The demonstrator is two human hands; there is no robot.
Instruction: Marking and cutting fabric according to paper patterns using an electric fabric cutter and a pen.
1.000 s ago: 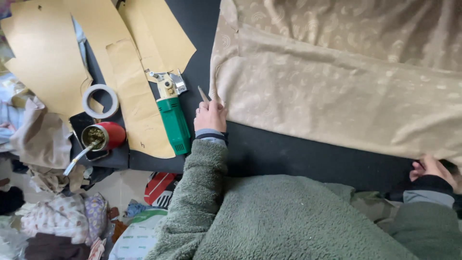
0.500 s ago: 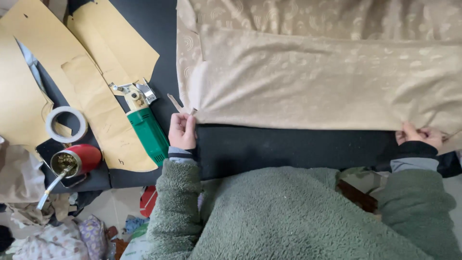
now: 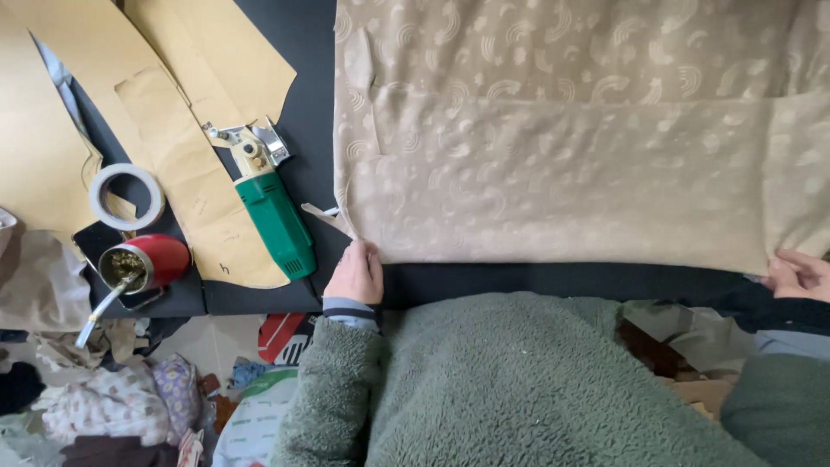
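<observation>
A folded sheet of patterned fabric (image 3: 571,147) fills the upper right of the frame, lying on the cutting table (image 3: 553,281). The left hand (image 3: 354,272) rests at its lower left corner, the right hand (image 3: 800,275) at its lower right corner, near the right edge of the frame. Just left of the fabric lies an electric rotary cutter (image 3: 268,203), partly on paper pattern pieces (image 3: 164,130) that spread across the upper left. Further left sits a roll of tape (image 3: 127,196), and below it a cup with a metal straw (image 3: 143,262). Heaped cloth scraps (image 3: 104,406) lie in the lower left, below the table's edge.
</observation>
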